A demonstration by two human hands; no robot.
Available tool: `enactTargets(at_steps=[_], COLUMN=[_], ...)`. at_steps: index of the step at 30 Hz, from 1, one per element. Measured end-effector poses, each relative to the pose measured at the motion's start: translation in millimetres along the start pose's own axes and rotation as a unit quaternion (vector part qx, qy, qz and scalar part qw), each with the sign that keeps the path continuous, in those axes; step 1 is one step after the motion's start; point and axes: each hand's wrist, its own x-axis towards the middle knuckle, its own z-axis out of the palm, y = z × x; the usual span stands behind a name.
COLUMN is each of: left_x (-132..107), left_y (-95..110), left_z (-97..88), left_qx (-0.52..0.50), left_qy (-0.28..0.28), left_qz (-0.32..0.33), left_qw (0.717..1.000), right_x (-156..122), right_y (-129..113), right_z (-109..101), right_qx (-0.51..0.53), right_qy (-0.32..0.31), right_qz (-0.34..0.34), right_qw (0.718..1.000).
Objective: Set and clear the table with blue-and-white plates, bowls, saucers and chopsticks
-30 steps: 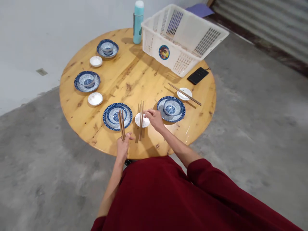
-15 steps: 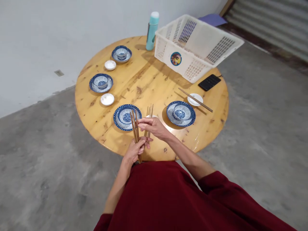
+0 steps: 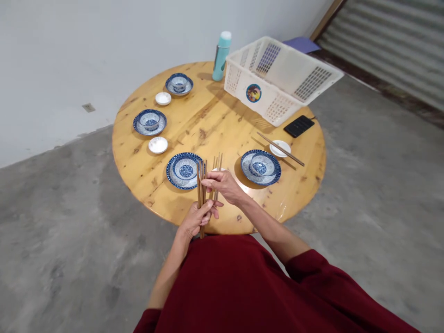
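At the near edge of the round desk, the left hand holds a bundle of chopsticks, its fingers wrapped around the lower part, so the sticks point upward, away from the person. The right hand pinches the same bundle higher up between thumb and fingers; how many sticks it grips cannot be told.

Just beyond the right hand, a pair lies over a white dish, both partly covered by that hand. Another pair rests across the right dish. Two more dishes stand on the left, the nearer and the farther.

Four blue plates, the front, right, left and far ones, each carry a bowl. Toward the back, a bottle stands beside a white basket, with a phone lying near the basket's right end.
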Motion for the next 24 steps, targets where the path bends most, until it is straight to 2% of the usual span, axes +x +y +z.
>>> enactTargets(at_steps=[8,13,19,24], left_x=[-3,-3,1,0], left_y=[-1,-4,-9,-12], left_z=[-3.2,-6.1,-9.3,-13.4], left_qx=[-0.007,-0.014,0.021,0.058], left_qy=[-0.020,-0.011,0.008,0.004], left_qz=[0.015,0.039,0.070,0.073], left_qw=[1.000,0.999,0.997,0.996], right_x=[-2,-6,-18,-24], right_y=[-1,-5,-7,-3], right_z=[4,4,6,8], right_qx=[-0.021,-0.046,-0.085,-0.075], right_qy=[0.020,0.038,0.062,0.078], right_qz=[-0.008,-0.009,-0.030,-0.024], right_qw=[1.000,0.998,0.994,0.994])
